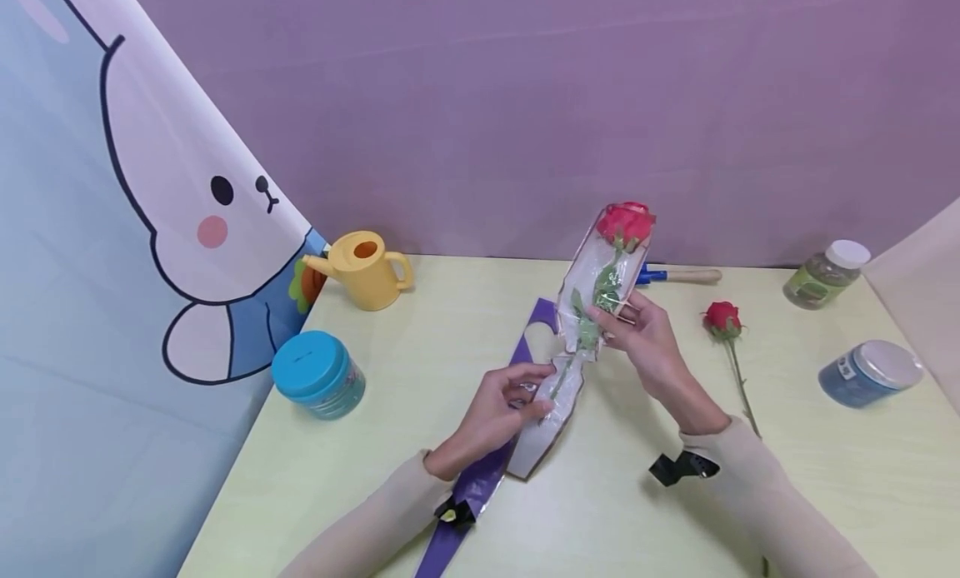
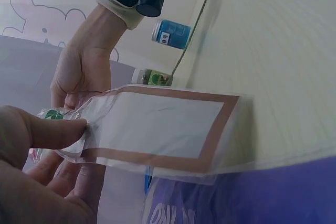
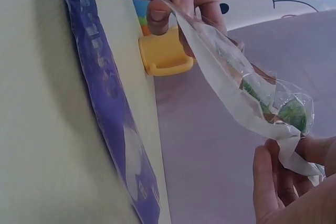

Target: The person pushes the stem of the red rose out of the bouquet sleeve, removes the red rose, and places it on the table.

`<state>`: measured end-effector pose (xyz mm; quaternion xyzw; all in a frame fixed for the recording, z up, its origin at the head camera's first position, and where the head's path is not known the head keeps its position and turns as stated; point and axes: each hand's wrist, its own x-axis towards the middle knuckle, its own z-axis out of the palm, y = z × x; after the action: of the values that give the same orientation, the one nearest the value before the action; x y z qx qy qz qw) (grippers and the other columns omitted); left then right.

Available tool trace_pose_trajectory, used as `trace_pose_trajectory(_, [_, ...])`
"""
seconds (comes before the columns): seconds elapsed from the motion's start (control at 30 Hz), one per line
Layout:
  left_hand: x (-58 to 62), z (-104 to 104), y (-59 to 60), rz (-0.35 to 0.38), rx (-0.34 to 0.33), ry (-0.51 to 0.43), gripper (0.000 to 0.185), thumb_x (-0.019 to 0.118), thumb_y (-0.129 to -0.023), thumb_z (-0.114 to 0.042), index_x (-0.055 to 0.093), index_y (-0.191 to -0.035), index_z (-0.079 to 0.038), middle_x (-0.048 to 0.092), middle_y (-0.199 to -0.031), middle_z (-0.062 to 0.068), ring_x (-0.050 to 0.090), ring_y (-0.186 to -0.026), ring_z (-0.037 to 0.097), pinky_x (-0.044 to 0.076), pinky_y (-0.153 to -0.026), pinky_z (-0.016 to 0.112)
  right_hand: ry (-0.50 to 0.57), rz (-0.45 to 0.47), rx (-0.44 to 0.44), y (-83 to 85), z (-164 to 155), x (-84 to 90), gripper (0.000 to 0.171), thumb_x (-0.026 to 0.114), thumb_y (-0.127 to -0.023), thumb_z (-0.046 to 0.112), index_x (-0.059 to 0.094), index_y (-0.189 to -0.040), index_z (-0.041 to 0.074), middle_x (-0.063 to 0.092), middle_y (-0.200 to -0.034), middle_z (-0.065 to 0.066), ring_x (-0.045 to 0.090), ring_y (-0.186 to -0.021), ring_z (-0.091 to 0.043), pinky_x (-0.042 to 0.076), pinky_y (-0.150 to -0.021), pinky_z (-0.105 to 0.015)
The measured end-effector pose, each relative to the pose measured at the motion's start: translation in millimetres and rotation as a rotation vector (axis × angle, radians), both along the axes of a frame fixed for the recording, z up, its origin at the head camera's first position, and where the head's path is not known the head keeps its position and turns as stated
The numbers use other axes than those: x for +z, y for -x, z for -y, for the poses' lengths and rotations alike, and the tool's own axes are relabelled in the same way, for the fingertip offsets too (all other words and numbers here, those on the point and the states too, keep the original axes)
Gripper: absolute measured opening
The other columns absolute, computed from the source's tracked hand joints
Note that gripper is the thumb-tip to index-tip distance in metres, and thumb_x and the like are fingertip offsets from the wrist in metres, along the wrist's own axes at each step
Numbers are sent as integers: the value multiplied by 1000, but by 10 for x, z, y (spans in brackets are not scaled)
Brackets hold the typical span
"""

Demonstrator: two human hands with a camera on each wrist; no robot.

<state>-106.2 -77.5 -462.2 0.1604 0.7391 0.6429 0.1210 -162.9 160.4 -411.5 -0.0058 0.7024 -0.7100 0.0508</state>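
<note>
On the pale green tabletop (image 1: 390,445), frame centre, we are seating the red rose (image 1: 625,223) in its clear plastic sleeve (image 1: 577,345), left hand (image 1: 498,411) pinching the base, right hand (image 1: 648,341) gripping mid-sleeve; next we likely press the stem down fully.

Bare table (image 1: 600,511) lies before the hands; loose rose (image 1: 723,318) (right) and teal jar (image 1: 318,372) (left) flank it.

Sleeved rose held above the counter's middle, other things ringed around it

The clear plastic sleeve with a red rose inside (image 1: 596,311) sits between the left hand (image 1: 498,411) at 7 o'clock and the right hand (image 1: 645,341) at 3; on the pale green counter (image 1: 420,370), the yellow toy watering can (image 1: 365,268) lies at 10, the blue-lidded round tub (image 1: 318,373) at 9, the loose red rose (image 1: 726,332) at 3, and the purple wrapping strip (image 1: 487,470) beneath.
</note>
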Motion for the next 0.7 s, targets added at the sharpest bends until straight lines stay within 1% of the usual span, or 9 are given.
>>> trace_pose_trajectory(0.17, [-21,3,-29,42,-25,-15,53,74,-87,8,62,-138,2,68,-131,27,66,-82,5,56,-73,18,20,18,-14,13,-50,35,60,70,-101,22,47,-153,3,74,-108,22,72,-99,2,61,-85,-20])
trace_pose_trajectory(0.3, [-34,5,-35,48,-26,-20,55,74,-86,9,60,-139,4,67,-132,29,63,-80,4,54,-72,17,33,28,-47,37,-94,82,59,73,-99,22,50,-150,3,76,-103,22,73,-96,3,60,-84,-18])
trace_pose_trajectory(0.4, [-30,13,-38,61,-30,-29,56,73,-86,11,59,-140,4,66,-133,29,64,-80,4,54,-71,17,90,37,-82,67,-124,112,50,76,-97,19,57,-141,6,78,-100,20,74,-93,2,60,-83,-17])
trace_pose_trajectory(0.5, [-26,28,-51,77,-42,-41,58,73,-85,11,57,-141,5,66,-130,31,67,-84,5,56,-73,18,182,38,-112,97,-162,137,43,77,-95,16,61,-135,10,80,-100,16,75,-92,1,61,-82,-19])
trace_pose_trajectory(0.57, [-34,37,-60,81,-48,-42,59,73,-85,11,56,-141,5,66,-127,32,70,-87,8,57,-73,18,228,34,-121,110,-194,150,44,77,-95,15,61,-136,10,80,-101,14,75,-93,1,62,-82,-19])
trace_pose_trajectory(0.63, [-39,47,-65,82,-51,-34,59,74,-85,12,56,-141,5,67,-125,32,70,-88,9,58,-74,19,247,30,-118,115,-214,166,49,76,-95,14,59,-140,7,80,-102,14,75,-94,1,62,-82,-20])
trace_pose_trajectory(0.7, [-45,58,-66,83,-51,-22,59,74,-85,12,57,-141,4,68,-124,31,71,-87,9,58,-72,19,243,31,-108,115,-222,177,55,77,-95,13,55,-145,4,80,-104,14,75,-95,1,62,-83,-20])
